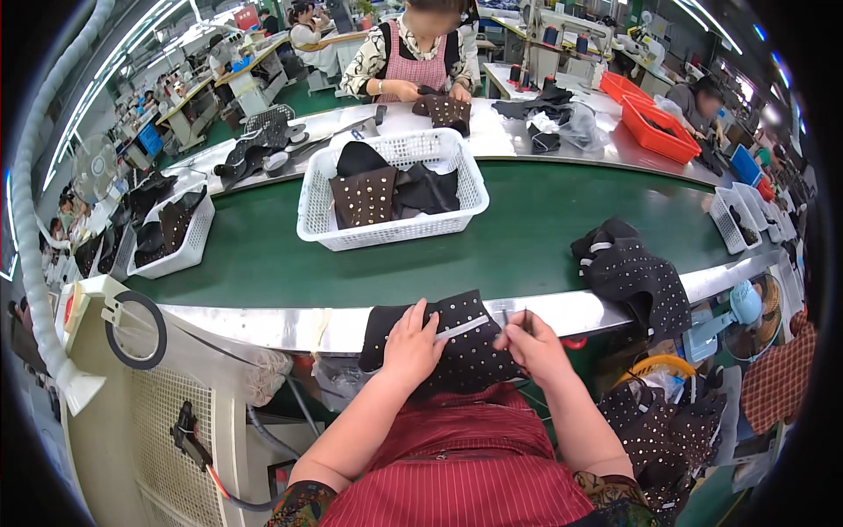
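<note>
The black cloth w/ shiny dots (461,364) is right in front of me, on the near metal edge (263,327) of the bench, its low part hanging down by my red apron (465,465). My L hand (407,347) lies on it, fingers laid out flat & a bit apart, thumb by a thin white strip (463,328). Can't tell if the thumb touches the strip. The strip lies slanted across the cloth, btwn my hands. My R hand (536,347) is at the cloth's R side, fingers pinched tight on a small thin thing (505,318); too small to tell what.

Past the metal is the green belt (527,211). On it, a white basket (399,235) w/ a brown dotted bit (363,198) & black bits (430,189) inside. To the R, a dotted heap (637,272) hangs over the near edge. More dotted stuff (654,430) is low on my R, nr a blue fan (745,303). On my L, a black ring (161,334) & another white basket (189,241), full. Across the belt, a person (413,57) has both hands on a brown dotted piece (442,111). Red bin (659,132) on that far side, too.
</note>
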Demonstrator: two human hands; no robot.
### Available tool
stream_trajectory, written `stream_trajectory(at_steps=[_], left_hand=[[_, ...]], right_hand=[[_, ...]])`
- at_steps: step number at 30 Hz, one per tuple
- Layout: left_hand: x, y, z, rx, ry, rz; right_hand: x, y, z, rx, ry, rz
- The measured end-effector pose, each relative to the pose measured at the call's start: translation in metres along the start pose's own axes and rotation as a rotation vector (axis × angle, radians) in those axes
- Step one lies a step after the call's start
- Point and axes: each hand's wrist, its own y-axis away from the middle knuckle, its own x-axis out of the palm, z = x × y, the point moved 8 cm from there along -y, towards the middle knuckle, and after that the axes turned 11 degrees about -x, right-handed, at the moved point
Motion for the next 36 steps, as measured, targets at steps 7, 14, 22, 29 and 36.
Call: stream_trajectory(at_steps=[7, 14, 22, 29, 36], left_hand=[[0.007, 0.001, -0.003, 0.035, -0.067, 0.022], [0.014, -0.003, 0.033, -0.019, 0.469, 0.06], [0.039, -0.008, 0.08, -0.462, 1.585, 0.399], [0.026, -0.015, 0.068, -0.344, 1.069, 0.443], [0.026, -0.01, 0.072, -0.472, 1.225, 0.468]], right_hand=[[0.078, 0.044, 0.129, -0.108, -0.717, 0.678], [0.107, -0.013, 0.039, 0.276, -0.005, 0.496], [0.107, -0.05, -0.065, 0.436, 0.1, 0.344], [0.105, -0.057, -0.071, 0.311, 0.266, 0.393], [0.102, -0.058, -0.069, 0.228, 0.258, 0.372]])
